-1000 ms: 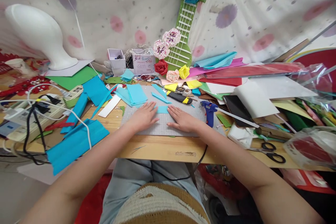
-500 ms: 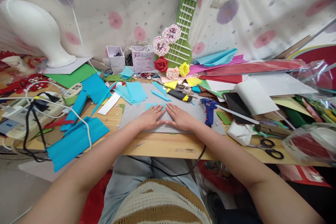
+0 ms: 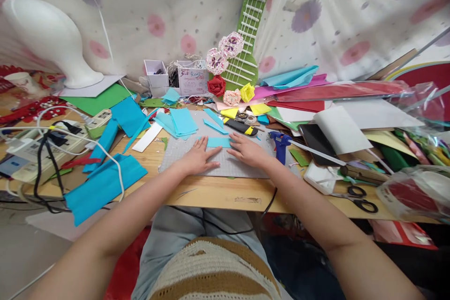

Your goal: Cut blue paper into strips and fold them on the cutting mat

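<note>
A light blue strip of crepe paper lies flat on the grey cutting mat. My left hand rests over its left end, fingers spread. Over the right end lies my right hand, also with fingers apart. The middle of the strip shows between the two hands. Just behind them are a black and yellow utility knife and narrow blue paper offcuts. To the right of my right hand, a blue glue gun stands with a white glue stick in its back.
Light blue paper sheets lie at the mat's back left. A power strip with cables and darker blue crepe paper are at left. Scissors and a phone lie at right. A green guitar-shaped craft stands behind.
My hands have slid apart from the middle, the left hand to the left and the right hand to the right. More of the blue strip now shows between them.
</note>
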Action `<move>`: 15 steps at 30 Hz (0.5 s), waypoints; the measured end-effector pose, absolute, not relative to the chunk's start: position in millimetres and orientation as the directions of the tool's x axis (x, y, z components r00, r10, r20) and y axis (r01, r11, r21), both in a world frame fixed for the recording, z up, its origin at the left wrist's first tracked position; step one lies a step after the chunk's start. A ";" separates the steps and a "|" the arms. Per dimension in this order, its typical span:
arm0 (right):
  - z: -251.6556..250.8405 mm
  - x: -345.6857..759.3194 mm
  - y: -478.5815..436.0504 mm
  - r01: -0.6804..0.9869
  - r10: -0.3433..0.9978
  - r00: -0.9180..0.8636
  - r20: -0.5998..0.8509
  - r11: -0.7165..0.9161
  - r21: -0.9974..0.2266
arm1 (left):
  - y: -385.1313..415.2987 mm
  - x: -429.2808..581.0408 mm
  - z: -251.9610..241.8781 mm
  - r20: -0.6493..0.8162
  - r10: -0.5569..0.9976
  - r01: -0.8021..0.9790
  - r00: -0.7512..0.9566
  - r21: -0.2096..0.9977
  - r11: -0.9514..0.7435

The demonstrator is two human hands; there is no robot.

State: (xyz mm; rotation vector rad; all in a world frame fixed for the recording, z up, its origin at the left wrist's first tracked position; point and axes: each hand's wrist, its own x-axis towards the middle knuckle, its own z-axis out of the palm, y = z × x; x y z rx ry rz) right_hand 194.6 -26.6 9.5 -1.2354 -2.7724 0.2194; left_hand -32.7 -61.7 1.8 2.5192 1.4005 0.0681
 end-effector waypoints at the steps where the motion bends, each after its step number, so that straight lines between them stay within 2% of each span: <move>1: 8.4 192.0 -26.8 0.746 0.764 -0.642 0.070 0.643 -0.175 | -61.2 -33.1 0.6 -0.055 0.851 0.831 0.523 0.254 -0.495; 4: 2.2 183.9 -27.0 0.778 0.802 -0.575 0.159 0.597 -0.198 | -56.9 -36.1 -4.7 0.088 0.887 0.851 0.453 0.253 -0.460; 10: -4.6 165.4 -17.6 0.744 0.777 -0.573 0.263 0.627 -0.232 | -45.0 -43.5 -13.3 0.382 0.864 0.842 0.328 0.297 -0.450; 15: -7.6 154.7 -9.0 0.760 0.784 -0.542 0.302 0.611 -0.222 | -42.0 -43.9 -17.1 0.401 0.895 0.873 0.197 0.343 -0.346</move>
